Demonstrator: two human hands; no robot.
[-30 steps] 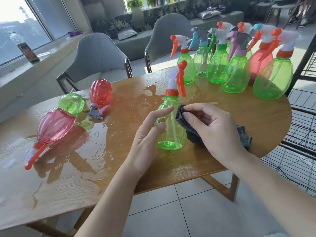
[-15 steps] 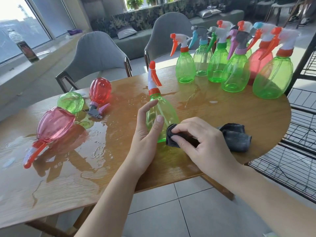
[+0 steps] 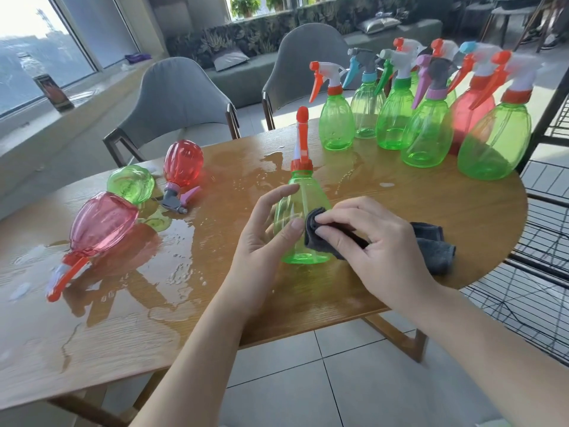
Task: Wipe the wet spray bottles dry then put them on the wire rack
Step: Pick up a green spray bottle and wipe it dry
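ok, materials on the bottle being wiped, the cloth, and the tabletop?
Green spray bottle: looks like clear tinted plastic, glossy; the table shows through it. Dark grey cloth: soft folded fabric, matte, possibly microfibre. Table: wood or wood veneer, visible grain, smooth sealed finish; water pools on it.

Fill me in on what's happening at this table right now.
A person is drying a green spray bottle that stands upright on the wet wooden table. The left hand steadies it while the right hand presses a dark grey cloth against its side. Three bottles lie in the puddles on the left; a group of upright bottles stands at the far right, beside the wire rack.
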